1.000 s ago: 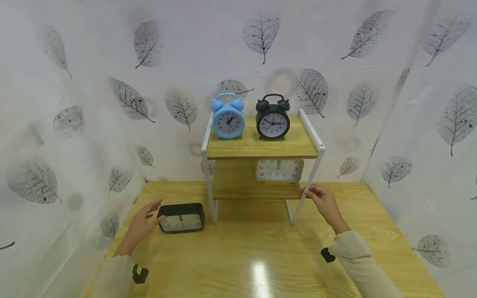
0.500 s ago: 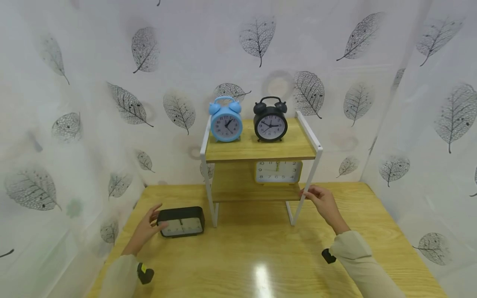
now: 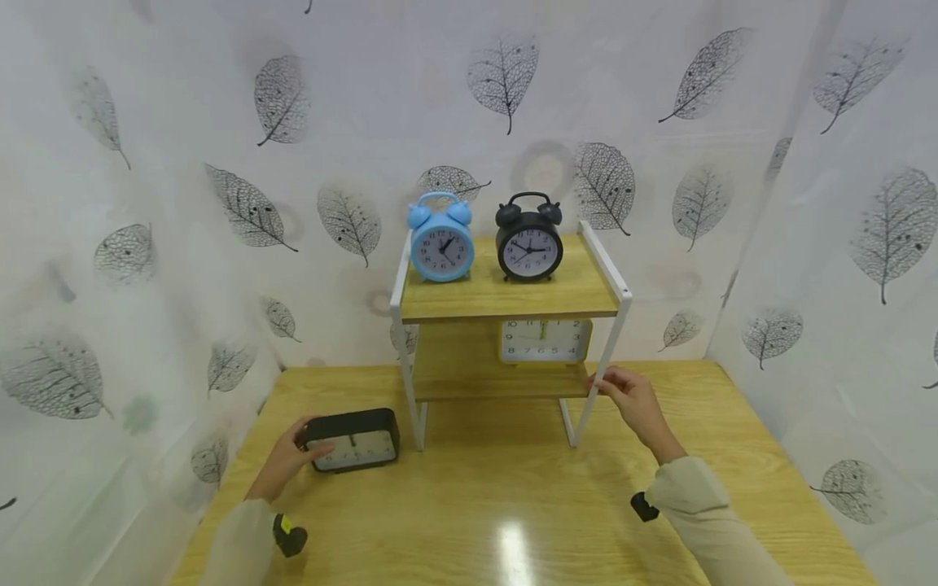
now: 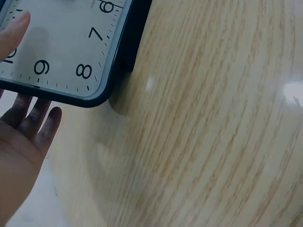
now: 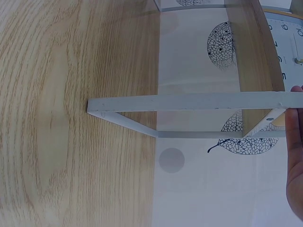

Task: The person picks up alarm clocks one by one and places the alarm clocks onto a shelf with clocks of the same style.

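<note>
A black rectangular desk clock point(image 3: 353, 440) stands on the table at the left. My left hand point(image 3: 287, 456) is around its left end, the thumb over the white face and the fingers at the back. In the left wrist view, the thumb point(image 4: 15, 30) overlaps the dial and the fingers point(image 4: 34, 118) reach past the clock's side edge. At the right, my right hand point(image 3: 636, 407) pinches the white metal post of a two-tier wooden shelf point(image 3: 506, 303), level with its lower board. The right wrist view has this hand point(image 5: 294, 156) at its right edge, against the post point(image 5: 189, 100).
On the top board stand a blue twin-bell alarm clock point(image 3: 442, 247) and a black one point(image 3: 529, 247). A yellow-framed clock point(image 3: 545, 341) sits on the lower board, partly hidden by the top one. Leaf-patterned curtain point(image 3: 352, 106) surrounds the wooden table point(image 3: 454, 521) behind and at the sides.
My left hand has moved right and closed around the left end of the black desk clock. My right hand stays on the shelf post. The head view has tilted slightly.
</note>
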`<state>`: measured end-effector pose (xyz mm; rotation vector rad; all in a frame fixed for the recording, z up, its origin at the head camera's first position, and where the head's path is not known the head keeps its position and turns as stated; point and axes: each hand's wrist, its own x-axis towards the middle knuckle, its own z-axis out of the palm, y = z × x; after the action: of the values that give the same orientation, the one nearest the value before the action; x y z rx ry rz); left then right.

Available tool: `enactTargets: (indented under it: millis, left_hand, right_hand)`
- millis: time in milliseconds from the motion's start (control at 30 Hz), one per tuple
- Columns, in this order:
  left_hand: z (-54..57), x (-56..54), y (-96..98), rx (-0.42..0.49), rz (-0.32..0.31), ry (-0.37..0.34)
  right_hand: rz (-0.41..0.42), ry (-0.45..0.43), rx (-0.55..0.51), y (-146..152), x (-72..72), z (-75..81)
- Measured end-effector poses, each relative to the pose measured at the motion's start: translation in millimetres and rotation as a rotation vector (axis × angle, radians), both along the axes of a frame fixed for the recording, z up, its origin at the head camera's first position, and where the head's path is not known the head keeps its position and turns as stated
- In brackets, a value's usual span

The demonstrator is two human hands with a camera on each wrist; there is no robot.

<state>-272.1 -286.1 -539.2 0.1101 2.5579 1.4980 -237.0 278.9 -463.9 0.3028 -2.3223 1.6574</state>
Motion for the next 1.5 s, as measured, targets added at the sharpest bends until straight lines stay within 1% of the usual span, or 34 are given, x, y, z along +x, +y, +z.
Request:
enactTargets:
  millis: [167,300,433,533,600,733,833,933,1000,1200,1500]
  left_hand:
    - [-1.0,0.0,-2.6,-0.031,0.004,-0.022]
    - [-1.3,3.4,-3.8,-0.044,0.009,-0.046]
    - [-2.5,6.3,-4.2,-0.058,0.026,-0.029]
    - [-4.0,6.5,-4.6,-0.025,0.023,-0.004]
    - [-5.2,5.6,-5.2,0.004,0.017,-0.004]
    - [-6.2,3.5,-7.3,-0.01,0.01,-0.047]
    - [-6.1,0.7,-9.8,-0.043,-0.015,-0.098]
    - [-5.7,-3.4,-12.5,-0.032,-0.041,-0.137]
    - [-5.0,-6.0,-13.7,-0.031,-0.062,-0.149]
    - [-3.1,-10.7,-15.4,-0.033,-0.086,-0.195]
    - [-2.5,-14.5,-16.4,0.011,-0.104,-0.243]
  right_hand:
    - [-0.009,-0.003,0.009,0,0.3,1.0]
    - [-0.012,0.005,0.026,0,-0.1,2.1]
    - [-0.008,0.015,0.025,0,-0.5,2.1]
    - [-0.004,0.019,0.03,0,-0.8,1.7]
    - [-0.003,0.016,0.029,0,-0.7,1.5]
    - [-0.002,0.003,0.029,-1,0.5,1.3]
    - [-0.008,-0.002,0.025,-1,1.1,1.6]
    - [-0.006,-0.001,0.013,-2,1.3,2.7]
    - [0.001,0.005,0.002,-3,1.4,3.7]
    - [0.019,0.015,0.003,-2,1.3,5.5]
    - [0.015,0.005,0.006,0,0.3,2.1]
